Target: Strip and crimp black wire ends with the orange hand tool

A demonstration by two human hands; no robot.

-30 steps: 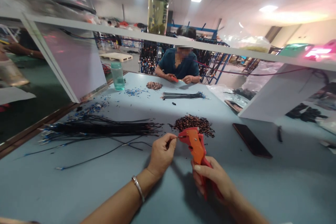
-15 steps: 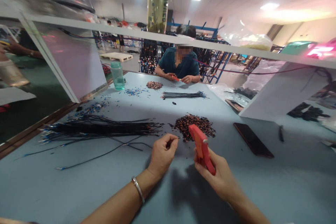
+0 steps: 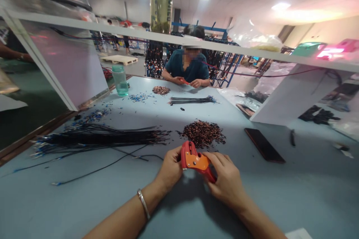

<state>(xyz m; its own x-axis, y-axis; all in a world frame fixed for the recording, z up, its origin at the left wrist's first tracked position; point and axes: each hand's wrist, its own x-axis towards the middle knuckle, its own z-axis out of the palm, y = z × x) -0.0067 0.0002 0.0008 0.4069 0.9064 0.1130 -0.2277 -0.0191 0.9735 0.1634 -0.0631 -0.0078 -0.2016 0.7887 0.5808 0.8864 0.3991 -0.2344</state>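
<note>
The red and orange hand tool (image 3: 198,160) is in front of the person, above the table (image 3: 112,209), and its long axis goes slantwise, from the head at the upper left down to the handles at the lower right. The right hand (image 3: 224,173) has its fingers closed around these handles. The left hand (image 3: 171,168) is nearer to the head, just at its left side; its fingertips are partly hidden behind the head, so I cannot tell if they pinch something. Between this hand and the head I see no obstacle. Just beyond the head lies the pile of small dark and coppery pieces (image 3: 203,133); farther left is the bundle of black cables (image 3: 98,137), and to the right, well apart, the phone (image 3: 264,145).
</note>
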